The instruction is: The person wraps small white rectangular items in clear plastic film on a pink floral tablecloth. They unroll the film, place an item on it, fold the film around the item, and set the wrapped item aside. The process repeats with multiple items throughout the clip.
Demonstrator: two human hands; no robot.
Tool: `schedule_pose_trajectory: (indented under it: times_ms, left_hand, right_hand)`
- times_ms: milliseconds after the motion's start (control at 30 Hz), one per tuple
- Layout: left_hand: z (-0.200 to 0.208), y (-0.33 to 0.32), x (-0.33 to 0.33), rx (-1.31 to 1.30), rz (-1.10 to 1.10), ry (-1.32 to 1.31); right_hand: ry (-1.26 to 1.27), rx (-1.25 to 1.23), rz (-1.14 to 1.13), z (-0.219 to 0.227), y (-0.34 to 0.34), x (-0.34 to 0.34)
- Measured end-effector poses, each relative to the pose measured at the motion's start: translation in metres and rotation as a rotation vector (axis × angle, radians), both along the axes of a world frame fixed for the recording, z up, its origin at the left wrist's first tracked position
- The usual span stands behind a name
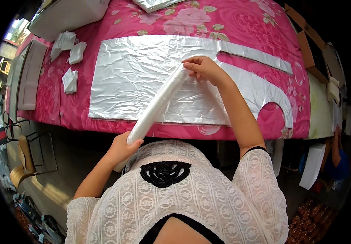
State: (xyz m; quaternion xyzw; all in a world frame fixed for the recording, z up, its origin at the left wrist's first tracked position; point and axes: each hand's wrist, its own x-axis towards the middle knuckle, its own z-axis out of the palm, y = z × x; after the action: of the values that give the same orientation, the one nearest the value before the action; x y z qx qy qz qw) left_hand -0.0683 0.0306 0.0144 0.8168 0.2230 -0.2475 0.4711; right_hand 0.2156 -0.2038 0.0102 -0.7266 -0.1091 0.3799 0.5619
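Observation:
A long, narrow folded strip of thin whitish plastic film point(157, 105) slants between my hands. My left hand point(123, 148) is closed round its lower end, close to my body at the table edge. At the upper end, my right hand point(203, 70) pinches the film between thumb and fingers. Beneath it lies a flat stack of shiny silvery-white plastic aprons point(122, 73), with a neck loop and a curved cut-out toward the right. How many layers the strip has cannot be made out.
A pink flowered cloth point(191, 16) covers the table. Small folded white packets point(70, 80) lie at the left, near a white box point(71, 16) and a pale bin point(31, 77). Cardboard boxes point(312, 53) stand along the right edge. A chair point(27, 154) is at the lower left.

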Motion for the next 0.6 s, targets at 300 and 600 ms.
schedule_pose_trajectory:
  times_ms: [300, 600]
  left_hand:
    - [-0.003, 0.018, 0.005, -0.465, -0.021, 0.185]
    - [-0.011, 0.032, -0.004, -0.653, -0.083, 0.353]
  right_hand:
    - [0.073, 0.042, 0.197, -0.004, 0.002, 0.013]
    - [-0.213, -0.148, -0.200, -0.009, -0.065, 0.070]
